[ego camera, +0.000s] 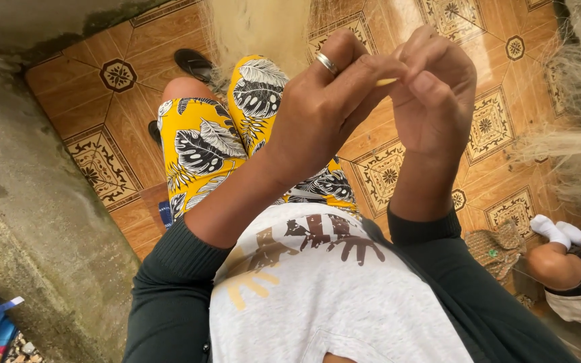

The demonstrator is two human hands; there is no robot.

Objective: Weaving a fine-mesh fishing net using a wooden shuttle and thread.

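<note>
Above the lap, the left hand [324, 114] and right hand [432, 101] meet, fingers pinched together on a thin yellow stick [386, 82], possibly a netting needle; little of it shows. Pale netting [573, 154] hangs to the right over the patterned tile floor [109, 128].

In the upper middle of the frame my left hand [324, 111], with a silver ring [327, 64] on one finger, and my right hand [432, 101] meet, fingertips pinching a thin pale yellow strip [386, 82] between them. Below them are my yellow leaf-print shorts [203, 144] and the patterned brown floor tiles [115, 74]. Pale netting [579, 154] hangs at the right edge, above a small child's white-socked feet [558, 232].
</note>
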